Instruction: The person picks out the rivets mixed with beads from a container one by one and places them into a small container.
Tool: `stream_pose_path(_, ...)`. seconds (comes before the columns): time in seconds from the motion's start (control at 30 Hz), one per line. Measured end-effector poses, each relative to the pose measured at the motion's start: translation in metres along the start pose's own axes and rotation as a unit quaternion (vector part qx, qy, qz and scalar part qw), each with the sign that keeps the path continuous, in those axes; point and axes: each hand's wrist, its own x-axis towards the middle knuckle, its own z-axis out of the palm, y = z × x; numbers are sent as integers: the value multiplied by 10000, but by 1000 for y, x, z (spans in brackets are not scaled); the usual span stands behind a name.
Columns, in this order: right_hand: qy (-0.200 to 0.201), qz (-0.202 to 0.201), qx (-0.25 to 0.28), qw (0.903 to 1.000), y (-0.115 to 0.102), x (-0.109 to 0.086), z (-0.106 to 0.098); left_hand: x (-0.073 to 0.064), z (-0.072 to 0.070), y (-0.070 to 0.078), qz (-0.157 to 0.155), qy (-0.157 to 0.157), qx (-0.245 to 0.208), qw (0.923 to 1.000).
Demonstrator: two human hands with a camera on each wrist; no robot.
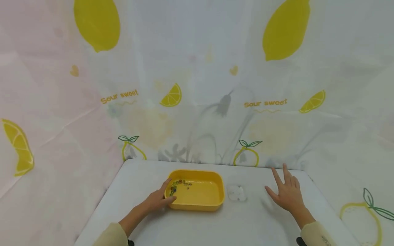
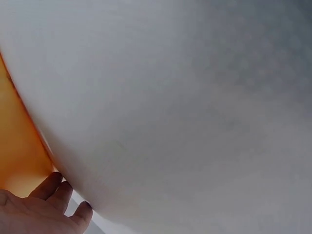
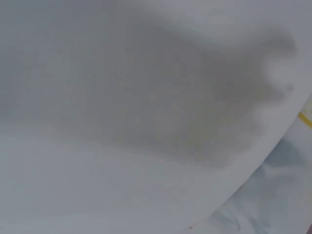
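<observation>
Yellow plastic tray (image 1: 198, 194) on white tabletop (image 1: 209, 227), glass marbles (image 1: 173, 189) along its left side; left hand (image 1: 158, 199) spread against that end, right hand (image 1: 288, 194) well apart, splayed above the tabletop.

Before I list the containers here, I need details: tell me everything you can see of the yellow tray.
The yellow tray is rectangular, shallow and plastic-looking, with rounded corners and a raised wall all round. It stands upright on the white table, held at its left end by the left hand. Inside, small marble-like balls gather toward the left.
</observation>
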Motion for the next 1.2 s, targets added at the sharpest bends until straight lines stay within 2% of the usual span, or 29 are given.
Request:
stream_pose_path(0.1,-129,54,-85,9999,6,-6,-3,-3,4,-1,2,-68,-69,10000)
stream_pose_path(0.3,-128,59,-207,9997,11,-15,-4,-6,14,-3,237,-248,-302,9990)
stream_pose_path(0.4,-180,32,-248,9995,10,-13,-3,-6,16,0,180,-248,-293,9991)
stream_pose_path(0.7,-172,-160,-251,9994,-6,10,4,-3,8,4,119,-197,-221,9995)
stream_pose_path(0.93,-310,-128,-232,9992,-17,16,8,-4,4,6,82,-244,-281,9993)
stream_pose_path(1.2,-190,-303,-37,9994,-36,27,13,-6,-2,6,13,-237,-221,9995)
